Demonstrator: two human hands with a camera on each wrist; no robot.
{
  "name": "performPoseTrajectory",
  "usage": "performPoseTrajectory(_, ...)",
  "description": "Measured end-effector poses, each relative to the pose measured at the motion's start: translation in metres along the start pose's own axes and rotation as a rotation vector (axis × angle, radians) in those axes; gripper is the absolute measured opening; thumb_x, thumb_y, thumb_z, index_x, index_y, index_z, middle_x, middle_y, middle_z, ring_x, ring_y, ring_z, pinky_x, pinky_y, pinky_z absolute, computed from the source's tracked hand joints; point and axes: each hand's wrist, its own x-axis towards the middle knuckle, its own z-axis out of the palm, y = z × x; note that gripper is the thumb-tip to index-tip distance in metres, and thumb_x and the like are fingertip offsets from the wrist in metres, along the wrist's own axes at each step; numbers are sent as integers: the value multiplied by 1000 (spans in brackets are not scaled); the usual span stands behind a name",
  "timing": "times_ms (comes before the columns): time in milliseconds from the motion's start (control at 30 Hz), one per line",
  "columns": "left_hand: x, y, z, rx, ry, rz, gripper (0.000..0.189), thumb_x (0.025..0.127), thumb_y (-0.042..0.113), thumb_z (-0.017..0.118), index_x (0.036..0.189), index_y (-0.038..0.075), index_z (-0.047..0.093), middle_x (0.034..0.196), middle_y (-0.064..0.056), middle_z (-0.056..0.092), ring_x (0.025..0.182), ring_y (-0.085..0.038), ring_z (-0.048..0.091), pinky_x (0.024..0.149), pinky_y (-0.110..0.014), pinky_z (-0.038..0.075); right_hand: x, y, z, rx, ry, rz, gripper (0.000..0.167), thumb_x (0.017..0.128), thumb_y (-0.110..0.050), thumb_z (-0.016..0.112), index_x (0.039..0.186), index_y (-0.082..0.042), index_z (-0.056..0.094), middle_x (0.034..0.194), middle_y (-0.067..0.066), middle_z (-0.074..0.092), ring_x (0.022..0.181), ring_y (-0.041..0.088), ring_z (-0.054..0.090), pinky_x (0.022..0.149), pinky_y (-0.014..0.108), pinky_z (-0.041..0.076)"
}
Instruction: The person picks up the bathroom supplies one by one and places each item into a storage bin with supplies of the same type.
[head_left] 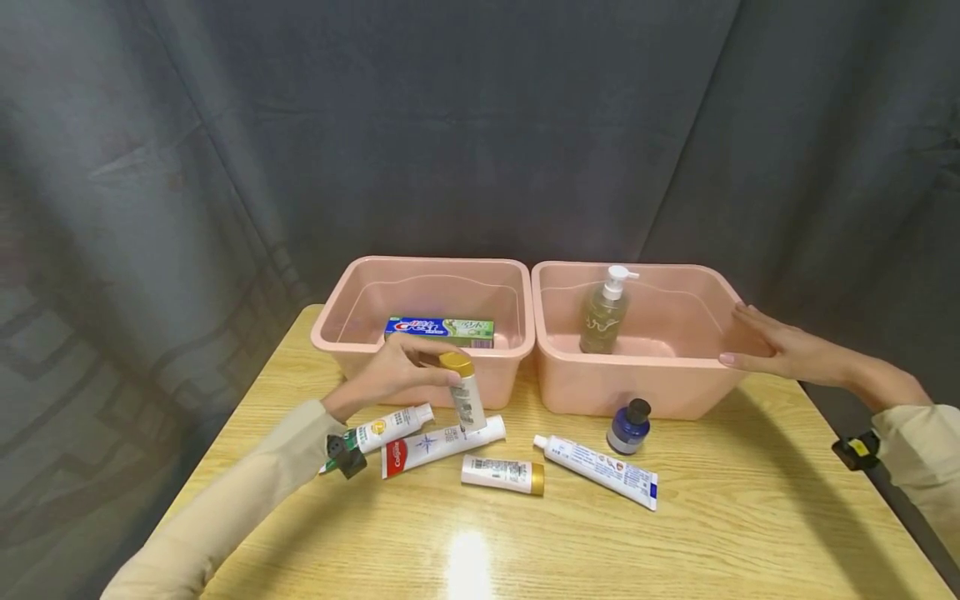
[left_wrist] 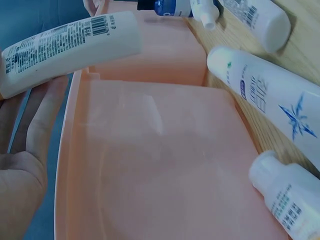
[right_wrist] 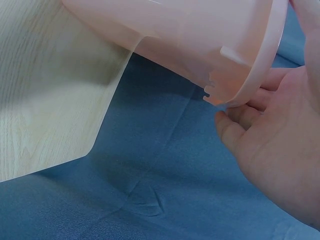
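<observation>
My left hand (head_left: 401,371) pinches a small white bottle (head_left: 468,400) by its gold cap, in front of the left pink bin. The bottle hangs cap up, its lower end overlapping a Colgate toothpaste tube (head_left: 442,446) in the head view. In the left wrist view, the printed side of this bottle (left_wrist: 75,42) faces the camera. On the far right, my right hand (head_left: 795,350) rests at the end of the right pink bin (head_left: 637,387), thumb near the front corner. The right wrist view has its fingers (right_wrist: 232,132) loosely bent against the bin's rim (right_wrist: 267,60).
In the left bin (head_left: 427,354) lies a Crest toothpaste box (head_left: 442,329); a pump bottle (head_left: 603,317) stands in the right one. Along the table front are a green-and-white tube (head_left: 390,427), another gold-capped bottle (head_left: 501,473), a white tube (head_left: 596,468) and a blue bottle (head_left: 628,429).
</observation>
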Motion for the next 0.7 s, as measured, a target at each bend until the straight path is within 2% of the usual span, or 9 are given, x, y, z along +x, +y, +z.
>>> performPoseTrajectory(167,9,2,7,-66,24,22,32,83,10,81,114,3,74,102,-6,75,90,-25,72,79,-36,58,1,1,-1,7,5,-5,97,95,-32,64,159,-12,-6,160,21,-21,140,57,-13,94,84,8)
performPoseTrajectory(467,23,4,19,-164,75,27,36,84,10,80,118,1,72,104,-9,74,92,-23,70,81,-35,57,0,2,-1,5,10,-6,98,94,-34,65,159,-14,-7,160,18,-22,141,56,-14,94,84,9)
performPoseTrajectory(700,34,4,27,-235,79,55,35,85,16,80,117,3,73,105,-11,73,93,-25,70,82,-37,57,1,3,0,6,12,-10,98,94,-32,65,158,-13,-6,160,18,-22,141,55,-15,94,84,10)
